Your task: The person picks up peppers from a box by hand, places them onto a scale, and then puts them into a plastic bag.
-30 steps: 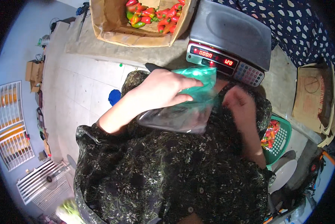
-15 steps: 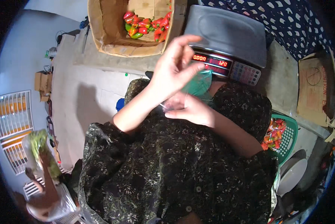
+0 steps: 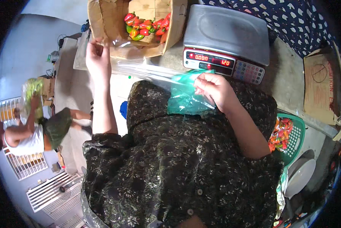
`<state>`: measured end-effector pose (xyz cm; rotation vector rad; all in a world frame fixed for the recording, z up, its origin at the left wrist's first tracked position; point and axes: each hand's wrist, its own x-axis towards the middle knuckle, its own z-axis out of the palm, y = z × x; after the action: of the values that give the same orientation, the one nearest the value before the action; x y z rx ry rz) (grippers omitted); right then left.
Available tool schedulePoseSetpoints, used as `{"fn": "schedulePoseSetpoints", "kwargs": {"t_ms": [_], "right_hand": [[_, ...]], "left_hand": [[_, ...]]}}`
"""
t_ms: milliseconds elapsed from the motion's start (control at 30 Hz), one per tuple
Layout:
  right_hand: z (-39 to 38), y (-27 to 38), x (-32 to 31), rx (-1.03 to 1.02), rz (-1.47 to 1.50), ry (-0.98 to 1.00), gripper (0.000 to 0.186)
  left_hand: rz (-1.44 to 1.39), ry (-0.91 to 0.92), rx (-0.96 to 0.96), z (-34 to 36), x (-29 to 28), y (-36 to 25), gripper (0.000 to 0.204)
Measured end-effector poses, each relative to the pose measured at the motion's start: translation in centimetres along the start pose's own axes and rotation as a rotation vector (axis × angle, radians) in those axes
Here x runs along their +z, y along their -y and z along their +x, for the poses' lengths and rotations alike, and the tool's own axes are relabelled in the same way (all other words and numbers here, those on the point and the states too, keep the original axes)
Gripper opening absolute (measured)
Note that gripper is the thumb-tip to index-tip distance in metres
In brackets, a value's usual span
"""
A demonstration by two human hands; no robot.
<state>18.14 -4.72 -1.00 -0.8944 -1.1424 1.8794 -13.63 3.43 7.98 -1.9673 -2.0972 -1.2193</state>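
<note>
My left hand (image 3: 99, 62), closed, grips one end of a clear plastic bag (image 3: 140, 68), pulled out sideways toward my right hand (image 3: 212, 89), which pinches its other end. Beneath my right hand a crumpled green plastic bag (image 3: 183, 102) lies in my lap. A cardboard box (image 3: 98, 19) holding several red, green and orange peppers (image 3: 144, 26) sits above my left hand. A digital weighing scale (image 3: 225, 32) with a steel plate and red displays stands beside the box, above my right hand.
On the right, a green perforated basket (image 3: 294, 138) holds bagged peppers (image 3: 280, 133), near white bowls (image 3: 299, 178), a flattened cardboard carton (image 3: 318, 91) and spotted dark fabric (image 3: 299, 22). At left, a co-worker (image 3: 20, 136) in a white top holds bagged greens (image 3: 33, 91) on the pale floor (image 3: 71, 144).
My left hand has moved left and my right hand up to the right, stretching the clear bag between them. A co-worker has come into view at left, lifting bagged greens.
</note>
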Motion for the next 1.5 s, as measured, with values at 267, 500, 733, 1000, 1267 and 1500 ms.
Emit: {"fn": "schedulePoseSetpoints", "kwargs": {"t_ms": [267, 500, 733, 1000, 1267, 1500], "right_hand": [[0.1, 0.0, -0.2, 0.205, 0.206, -0.086, 0.019], [-1.3, 1.2, -0.5, 0.188, 0.092, 0.076, 0.024], [-1.7, 0.9, -3.7, 0.059, -0.083, -0.143, 0.024], [-1.1, 0.1, -3.3, -0.118, -0.229, -0.173, 0.033], [-0.9, 0.1, -3.1, -0.218, 0.125, -0.287, 0.031], [-0.4, -1.5, -2.5, 0.004, 0.585, -0.353, 0.027]], "left_hand": [[0.311, 0.457, 0.44, -7.2, 1.4, -6.7, 0.058], [-0.312, 0.9, 0.455, -9.6, 3.2, -14.0, 0.035], [-0.484, 0.876, -0.06, -8.8, 5.3, -10.1, 0.021], [-0.708, 0.78, 0.036, -10.2, 7.5, -11.3, 0.057], [-0.363, 0.784, 0.213, -8.0, 9.0, -11.3, 0.022], [-0.349, 0.772, 0.5, -11.0, 9.4, -14.3, 0.007]]}}
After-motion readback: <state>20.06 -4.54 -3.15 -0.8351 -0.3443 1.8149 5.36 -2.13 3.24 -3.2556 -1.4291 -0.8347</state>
